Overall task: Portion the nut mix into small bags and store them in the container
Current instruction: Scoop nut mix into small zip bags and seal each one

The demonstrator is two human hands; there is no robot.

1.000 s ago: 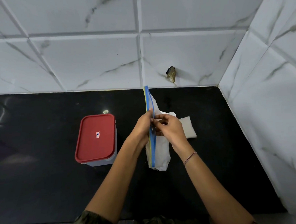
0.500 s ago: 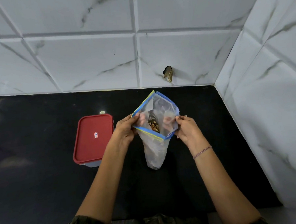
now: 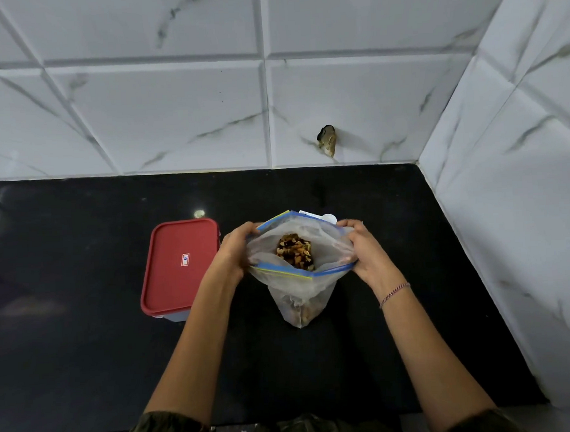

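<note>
Here 2 hands [image 3: 237,248], 1 bag [image 3: 300,281] (open), 1 container [image 3: 177,271]

Dim, even light; faint glare on black counter [image 3: 84,325]; wide-angle edge bending.

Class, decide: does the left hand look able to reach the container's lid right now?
Probably yes, but not freely: the lid lies beside the left hand with nothing between, yet that hand is gripping the open bag.
</note>
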